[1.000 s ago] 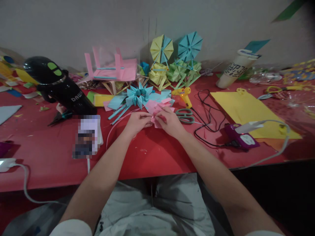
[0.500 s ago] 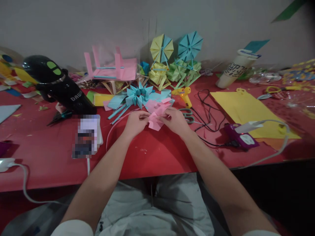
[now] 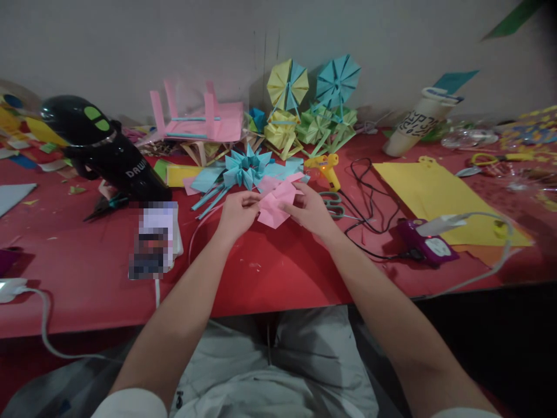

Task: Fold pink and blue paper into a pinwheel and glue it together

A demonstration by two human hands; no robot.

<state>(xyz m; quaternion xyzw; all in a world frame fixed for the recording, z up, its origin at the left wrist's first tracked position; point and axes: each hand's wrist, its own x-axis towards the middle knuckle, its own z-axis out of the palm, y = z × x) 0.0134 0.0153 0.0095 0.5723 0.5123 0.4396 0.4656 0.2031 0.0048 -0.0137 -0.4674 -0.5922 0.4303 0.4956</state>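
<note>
A folded pink paper piece (image 3: 275, 206) is held just above the red table (image 3: 87, 273) between both hands. My left hand (image 3: 235, 213) pinches its left edge with closed fingers. My right hand (image 3: 311, 210) grips its right side, fingers closed on the folds. Just behind lie a blue paper star on sticks (image 3: 243, 168) and loose pink and blue sheets. Green-handled scissors (image 3: 333, 204) rest right beside my right hand. A yellow glue gun (image 3: 325, 168) stands behind them.
A black hair dryer (image 3: 102, 151) lies at the left, a blurred phone (image 3: 154, 241) in front of it. Paper pinwheels (image 3: 313, 96) and a pink paper table (image 3: 195, 119) stand at the wall. Yellow sheet (image 3: 439, 194), purple power strip (image 3: 424, 244), black cable and a white tube (image 3: 420, 122) sit at the right.
Both hands have lifted the pink paper slightly off the table and spread it wider, so more of its folded surface shows between them.
</note>
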